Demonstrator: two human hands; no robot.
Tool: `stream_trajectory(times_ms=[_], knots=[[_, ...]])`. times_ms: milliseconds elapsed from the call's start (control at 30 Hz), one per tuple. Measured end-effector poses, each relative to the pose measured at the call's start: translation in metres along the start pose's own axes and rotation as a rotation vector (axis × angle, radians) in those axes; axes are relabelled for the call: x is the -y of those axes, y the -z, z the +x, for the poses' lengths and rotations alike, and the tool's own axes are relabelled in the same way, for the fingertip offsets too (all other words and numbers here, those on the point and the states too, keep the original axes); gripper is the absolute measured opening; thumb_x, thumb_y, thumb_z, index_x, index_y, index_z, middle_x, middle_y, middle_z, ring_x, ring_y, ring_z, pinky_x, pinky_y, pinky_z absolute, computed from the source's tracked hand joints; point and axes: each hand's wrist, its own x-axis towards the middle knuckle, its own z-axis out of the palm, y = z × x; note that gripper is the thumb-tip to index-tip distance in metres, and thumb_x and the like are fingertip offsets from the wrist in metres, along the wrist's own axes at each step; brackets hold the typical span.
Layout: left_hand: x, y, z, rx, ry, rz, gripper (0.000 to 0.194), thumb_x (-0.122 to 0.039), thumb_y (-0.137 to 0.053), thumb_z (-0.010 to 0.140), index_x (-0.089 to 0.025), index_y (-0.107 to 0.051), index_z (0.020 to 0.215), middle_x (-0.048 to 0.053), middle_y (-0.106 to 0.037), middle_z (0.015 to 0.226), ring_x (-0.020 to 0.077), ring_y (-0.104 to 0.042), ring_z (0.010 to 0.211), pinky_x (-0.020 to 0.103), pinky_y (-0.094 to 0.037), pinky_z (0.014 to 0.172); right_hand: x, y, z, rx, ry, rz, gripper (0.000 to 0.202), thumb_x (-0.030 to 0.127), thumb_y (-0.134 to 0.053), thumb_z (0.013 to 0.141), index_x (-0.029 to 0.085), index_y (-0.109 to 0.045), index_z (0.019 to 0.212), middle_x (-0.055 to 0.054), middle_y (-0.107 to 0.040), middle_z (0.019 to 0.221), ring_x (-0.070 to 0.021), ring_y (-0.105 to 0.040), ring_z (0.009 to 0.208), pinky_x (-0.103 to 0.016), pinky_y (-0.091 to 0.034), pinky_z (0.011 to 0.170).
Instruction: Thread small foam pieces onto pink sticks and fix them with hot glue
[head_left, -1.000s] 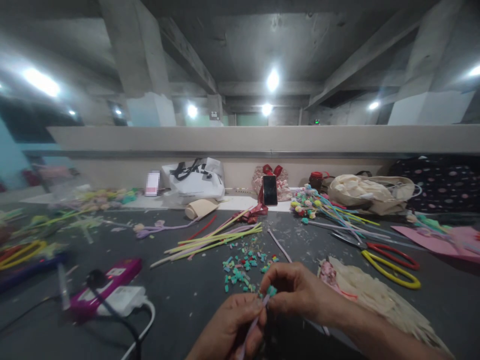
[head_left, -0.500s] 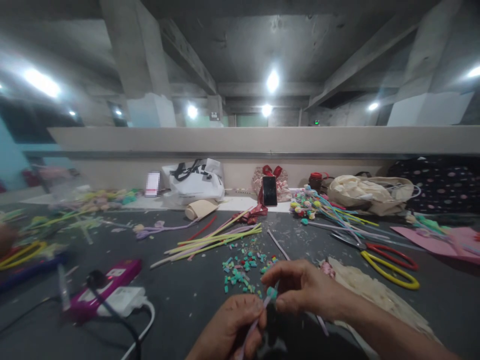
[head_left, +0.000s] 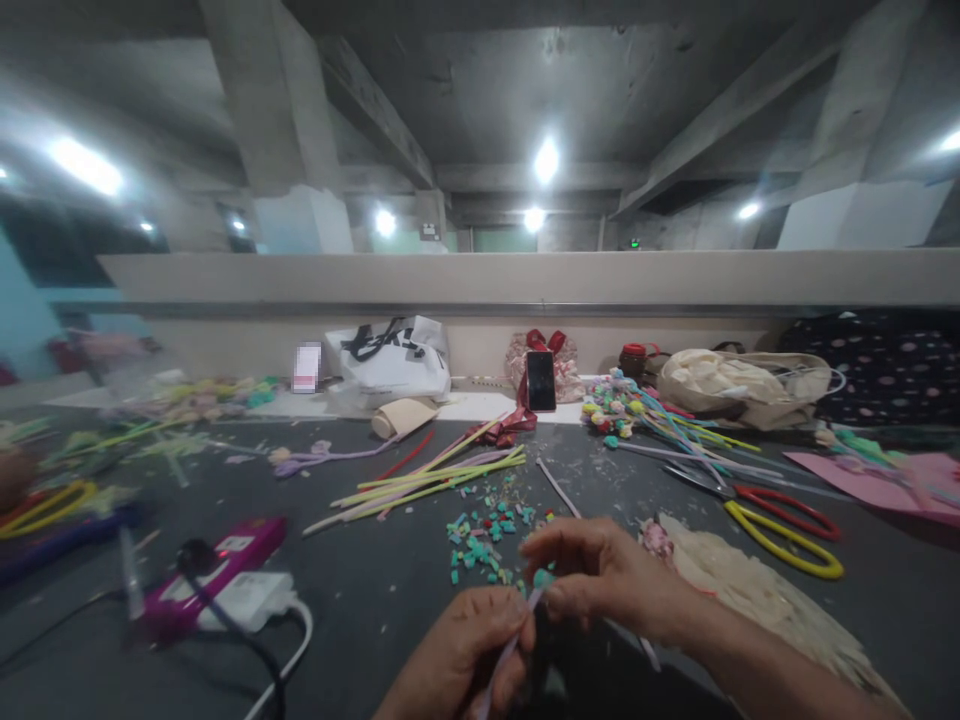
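Low in the middle of the head view, my left hand [head_left: 484,635] pinches a thin lilac stem [head_left: 496,672] that looks like a pipe cleaner. At the stem's upper end sits a small teal piece [head_left: 543,579]. My right hand [head_left: 600,575] curls around this end from the right, its thumb against the teal piece and its index finger bent over it. How the piece joins the stem is too small to tell. Just beyond my hands, many small teal bits [head_left: 480,550] lie scattered on the dark table. Another pale lilac stem [head_left: 559,488] lies behind my right hand.
Yellow and lilac stems [head_left: 435,478] lie at centre left. Scissors [head_left: 784,540] with red and yellow handles rest right, near a beige cloth-like heap [head_left: 757,590]. A magenta power strip [head_left: 225,570] with cables is left. Behind stand a phone [head_left: 540,382], a white bag [head_left: 394,362] and finished-looking flower stems [head_left: 616,400].
My right hand's fingers have shifted slightly around the teal piece, with the thumb a little closer to the stem. My left hand keeps its pinch in nearly the same place.
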Motion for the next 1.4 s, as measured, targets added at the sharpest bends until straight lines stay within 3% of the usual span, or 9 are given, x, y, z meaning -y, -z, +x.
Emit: stream_trajectory(times_ms=[100, 200, 267, 433, 567, 667, 867, 1267, 1400], knots=[[-0.001, 0.003, 0.0, -0.008, -0.06, -0.11, 0.023, -0.029, -0.041, 0.077, -0.015, -0.049, 0.06, -0.007, -0.036, 0.034, 0.0026, -0.025, 0.027, 0.016, -0.015, 0.031, 0.0, -0.001, -0.002, -0.127, 0.022, 0.003, 0.03, 0.025, -0.058, 0.066, 0.018, -0.055, 0.095, -0.003, -0.058, 0.086, -0.0098, -0.054, 0.059, -0.016, -0.038, 0.042], [-0.003, 0.002, -0.002, -0.002, -0.131, -0.228, 0.021, -0.028, -0.041, 0.077, -0.016, -0.048, 0.06, -0.008, -0.033, 0.034, 0.0026, -0.022, 0.027, 0.016, -0.015, 0.03, -0.008, -0.011, -0.005, -0.213, -0.076, -0.045, 0.021, 0.021, -0.054, 0.066, 0.016, -0.056, 0.087, 0.001, -0.057, 0.064, -0.0068, -0.048, 0.046, -0.014, -0.034, 0.037], [-0.005, 0.001, -0.003, -0.009, -0.157, -0.274, 0.021, -0.029, -0.041, 0.077, -0.016, -0.048, 0.061, -0.008, -0.033, 0.036, 0.0023, -0.02, 0.028, 0.015, -0.015, 0.03, -0.015, -0.023, -0.006, -0.176, -0.141, -0.074, 0.025, 0.014, -0.053, 0.063, 0.017, -0.055, 0.088, 0.005, -0.053, 0.054, -0.005, -0.043, 0.04, -0.014, -0.034, 0.036], [-0.006, -0.003, -0.003, -0.118, -0.205, -0.282, 0.021, -0.033, -0.046, 0.074, -0.016, -0.047, 0.06, -0.008, -0.033, 0.036, 0.0024, -0.025, 0.031, 0.014, -0.022, 0.033, -0.024, -0.051, 0.0, -0.134, -0.154, -0.011, 0.02, 0.014, -0.057, 0.058, 0.016, -0.051, 0.078, 0.004, -0.054, 0.057, -0.0053, -0.046, 0.042, -0.012, -0.034, 0.034], [-0.005, -0.003, -0.002, -0.166, -0.22, -0.241, 0.023, -0.036, -0.047, 0.073, -0.016, -0.047, 0.061, -0.008, -0.035, 0.037, 0.0025, -0.027, 0.032, 0.015, -0.023, 0.035, -0.024, -0.05, 0.005, -0.132, -0.165, 0.003, 0.007, 0.018, -0.051, 0.064, 0.016, -0.049, 0.07, 0.007, -0.049, 0.046, -0.0047, -0.045, 0.034, -0.012, -0.031, 0.031], [-0.004, -0.005, -0.001, -0.187, -0.213, -0.221, 0.023, -0.038, -0.048, 0.072, -0.016, -0.048, 0.065, -0.009, -0.035, 0.037, 0.0022, -0.026, 0.03, 0.015, -0.018, 0.032, -0.014, -0.034, 0.002, -0.19, -0.131, -0.05, 0.007, 0.021, -0.051, 0.065, 0.015, -0.048, 0.061, 0.008, -0.045, 0.042, -0.0048, -0.045, 0.034, -0.013, -0.031, 0.032], [-0.002, -0.013, -0.001, -0.392, -0.189, -0.108, 0.021, -0.035, -0.053, 0.069, -0.015, -0.048, 0.066, -0.009, -0.043, 0.038, -0.0009, -0.024, 0.026, 0.012, -0.013, 0.029, 0.014, 0.015, -0.016, -0.41, -0.072, -0.207, 0.016, 0.031, -0.051, 0.07, 0.016, -0.048, 0.065, 0.007, -0.046, 0.04, -0.0052, -0.04, 0.032, -0.015, -0.033, 0.033], [0.0, -0.01, 0.006, -0.435, -0.084, 0.143, 0.028, -0.04, -0.06, 0.059, -0.016, -0.045, 0.059, -0.007, -0.051, 0.036, 0.0006, -0.031, 0.02, 0.012, -0.017, 0.026, 0.015, 0.092, -0.009, -0.73, 0.027, -0.788, 0.028, 0.039, -0.042, 0.074, 0.019, -0.042, 0.054, 0.007, -0.042, 0.034, -0.0081, -0.04, 0.032, -0.019, -0.029, 0.038], [0.002, -0.008, 0.007, -0.459, -0.076, 0.191, 0.031, -0.043, -0.061, 0.056, -0.017, -0.045, 0.059, -0.006, -0.052, 0.036, 0.0017, -0.033, 0.021, 0.012, -0.018, 0.026, 0.021, 0.11, -0.009, -0.844, 0.029, -0.839, 0.035, 0.042, -0.036, 0.076, 0.02, -0.039, 0.049, 0.004, -0.043, 0.034, -0.0095, -0.04, 0.034, -0.021, -0.03, 0.04]])
